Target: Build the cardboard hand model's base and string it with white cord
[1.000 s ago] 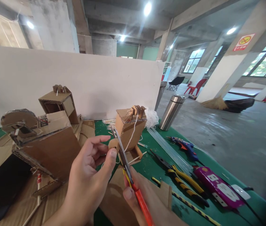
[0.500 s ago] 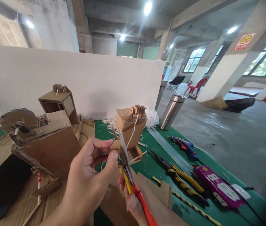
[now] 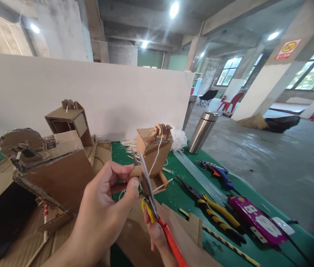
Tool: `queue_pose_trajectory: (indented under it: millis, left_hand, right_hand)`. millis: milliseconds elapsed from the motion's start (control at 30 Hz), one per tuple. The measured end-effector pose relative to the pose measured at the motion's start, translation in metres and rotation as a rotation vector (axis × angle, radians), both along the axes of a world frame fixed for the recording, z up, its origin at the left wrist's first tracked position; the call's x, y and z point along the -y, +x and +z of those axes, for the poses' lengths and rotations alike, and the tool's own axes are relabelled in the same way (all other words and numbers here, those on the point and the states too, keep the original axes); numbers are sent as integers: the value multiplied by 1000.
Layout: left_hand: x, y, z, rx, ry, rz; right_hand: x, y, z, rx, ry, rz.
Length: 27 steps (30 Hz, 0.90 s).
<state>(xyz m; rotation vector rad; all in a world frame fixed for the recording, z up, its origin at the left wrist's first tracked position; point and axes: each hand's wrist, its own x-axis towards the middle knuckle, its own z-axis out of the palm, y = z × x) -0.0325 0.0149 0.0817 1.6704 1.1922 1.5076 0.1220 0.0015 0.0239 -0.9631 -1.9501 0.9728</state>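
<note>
My left hand (image 3: 109,204) pinches a small piece of cardboard (image 3: 136,171) between thumb and fingers. Wrapped around the handles of red-and-yellow scissors (image 3: 147,185) is my right hand (image 3: 158,231). The scissor blades point up and away, slightly parted, and the cardboard piece lies against them. Just beyond the blades stands a cardboard box model (image 3: 153,152) with a cardboard pulley on top and a white string hanging from it. Below my hands lies a flat cardboard sheet (image 3: 134,237).
At left are a larger cardboard model (image 3: 56,178) with a wheel and another cardboard box (image 3: 70,122). Long-nose pliers (image 3: 209,207), clear glue sticks (image 3: 198,174), a glue gun (image 3: 218,174), a purple device (image 3: 254,218) and a steel flask (image 3: 203,131) are at right. A white panel (image 3: 90,89) rises behind.
The scissor handles have spread slightly as the fingers of my right hand shifted. My left hand and the cardboard piece stay almost in place.
</note>
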Motion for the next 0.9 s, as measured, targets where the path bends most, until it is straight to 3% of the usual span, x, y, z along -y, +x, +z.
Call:
queue_pose_trajectory:
  millis: [367, 900]
  left_hand:
    - [-3, -3, 0, 8, 35, 11]
    - [-2, -1, 5, 25, -1, 17]
  right_hand:
    - [0, 4, 0, -17, -67, 93]
    - [0, 6, 5, 78, 32, 36]
